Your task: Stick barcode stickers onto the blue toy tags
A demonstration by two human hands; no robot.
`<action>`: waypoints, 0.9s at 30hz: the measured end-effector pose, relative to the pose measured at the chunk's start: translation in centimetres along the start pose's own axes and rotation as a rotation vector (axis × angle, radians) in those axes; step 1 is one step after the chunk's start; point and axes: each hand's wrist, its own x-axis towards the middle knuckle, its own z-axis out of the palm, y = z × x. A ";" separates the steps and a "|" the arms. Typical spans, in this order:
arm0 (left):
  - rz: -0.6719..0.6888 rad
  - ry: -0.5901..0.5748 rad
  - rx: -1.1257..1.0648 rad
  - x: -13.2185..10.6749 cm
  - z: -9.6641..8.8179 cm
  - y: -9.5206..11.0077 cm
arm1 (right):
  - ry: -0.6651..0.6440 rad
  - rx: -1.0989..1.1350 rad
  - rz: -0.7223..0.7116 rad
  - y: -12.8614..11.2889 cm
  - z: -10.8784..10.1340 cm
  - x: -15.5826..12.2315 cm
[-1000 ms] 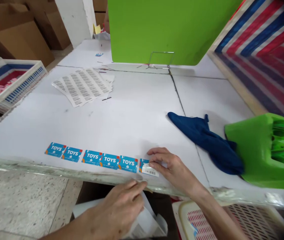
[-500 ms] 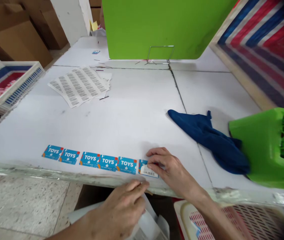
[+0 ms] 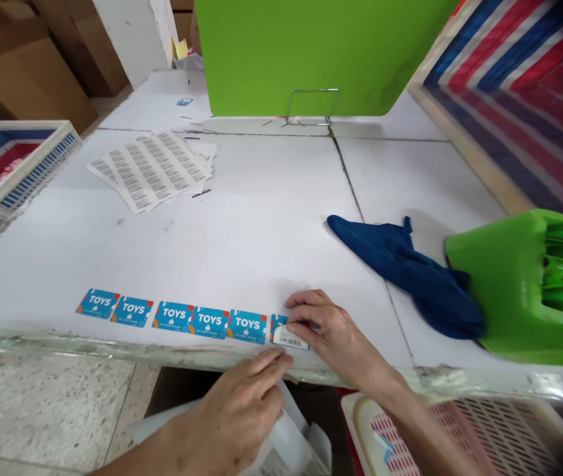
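Note:
A row of several blue TOYS cards (image 3: 209, 322) lies along the near edge of the white table (image 3: 241, 231). My right hand (image 3: 331, 334) rests on the rightmost card (image 3: 277, 326), its fingers pressing a white barcode sticker (image 3: 290, 340) flat onto it. My left hand (image 3: 241, 410) is below the table edge, fingers closed on a white sheet of backing paper (image 3: 288, 443), fingertips near the sticker.
Sheets of barcode stickers (image 3: 149, 168) lie at the back left. A blue cloth (image 3: 405, 271) and a green plastic part (image 3: 534, 284) sit at the right. A green board (image 3: 321, 53) stands behind. Slotted baskets stand at the left (image 3: 18, 172) and under the table (image 3: 460, 430).
The sticker, lifted at one end a second ago, now lies flatter on the card under my right fingers. My left hand has edged closer to the table edge.

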 end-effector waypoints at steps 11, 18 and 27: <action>-0.013 0.005 0.020 0.2 0.3 0.0 | 0.025 -0.006 -0.034 0.3 0.3 -0.1; 0.000 -0.032 0.030 0.4 0.0 0.0 | 0.052 -0.012 -0.056 0.3 0.4 -0.2; -0.053 -0.152 0.036 1.0 0.2 0.0 | 0.078 -0.038 -0.068 0.2 0.7 -0.2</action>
